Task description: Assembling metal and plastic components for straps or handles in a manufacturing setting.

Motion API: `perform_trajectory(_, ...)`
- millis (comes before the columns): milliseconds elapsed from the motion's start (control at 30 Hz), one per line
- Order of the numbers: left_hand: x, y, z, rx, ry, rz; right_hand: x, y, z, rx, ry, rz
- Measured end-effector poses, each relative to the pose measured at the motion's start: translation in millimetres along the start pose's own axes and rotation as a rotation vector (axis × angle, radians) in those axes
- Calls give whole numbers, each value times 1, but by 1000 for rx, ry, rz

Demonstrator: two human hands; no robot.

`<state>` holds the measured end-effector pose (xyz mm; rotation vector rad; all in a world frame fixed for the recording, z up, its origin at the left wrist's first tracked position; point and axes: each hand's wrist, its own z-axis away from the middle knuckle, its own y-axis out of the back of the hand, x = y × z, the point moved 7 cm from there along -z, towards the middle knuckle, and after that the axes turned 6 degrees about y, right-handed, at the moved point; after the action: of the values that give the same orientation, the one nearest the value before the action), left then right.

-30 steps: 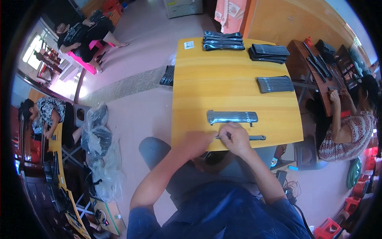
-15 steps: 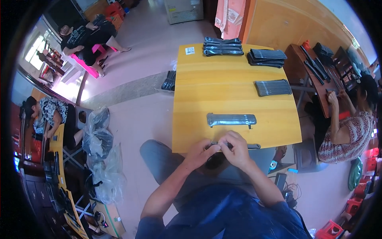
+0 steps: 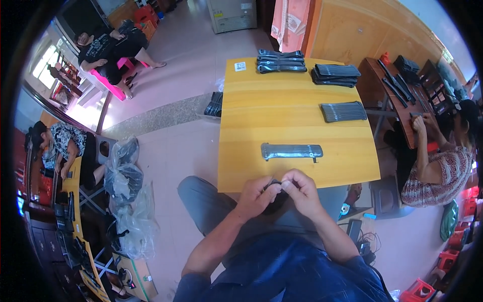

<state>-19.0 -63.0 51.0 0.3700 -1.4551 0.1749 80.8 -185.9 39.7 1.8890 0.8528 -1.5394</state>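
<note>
At the near edge of the yellow table (image 3: 297,128), my left hand (image 3: 257,196) and my right hand (image 3: 303,192) are close together, fingertips nearly touching. Both pinch a small black strip (image 3: 274,183), mostly hidden by my fingers, so its exact kind cannot be made out. Just beyond my hands lies a flat row of dark strips (image 3: 292,151) side by side, with a shiny, clear-looking surface and small tabs at its near side. A similar grey-black bundle of strips (image 3: 343,111) rests farther right.
Stacked dark bundles (image 3: 282,61) and another dark stack (image 3: 335,74) stand at the table's far edge. A person (image 3: 435,166) works at a brown table on the right; another person (image 3: 70,143) sits at the left. Clear plastic bags (image 3: 133,201) lie on the floor.
My hands have drawn slightly nearer each other, and the right hand has turned. The dark end that stuck out right of my right hand no longer shows there.
</note>
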Motion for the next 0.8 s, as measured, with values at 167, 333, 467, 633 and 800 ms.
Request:
perform_trajectory(167, -1, 1, -1, -40, 45, 85, 3, -2, 1, -56, -58, -104)
perform_trajectory(333, 9, 7, -4, -61, 106, -94, -60, -5, -12, -256, 361, 688)
perform_trajectory(467, 15, 3, -2, -129, 138, -95, -61, -6, -14, -434, 314, 783)
perform_trajectory(633, 14, -8, 4, -77, 106, 93, -51, -1, -8, -308, 354, 547)
perform_trajectory(800, 10, -20, 18, 152, -54, 7, -21, 53, -6, 246, 252, 290)
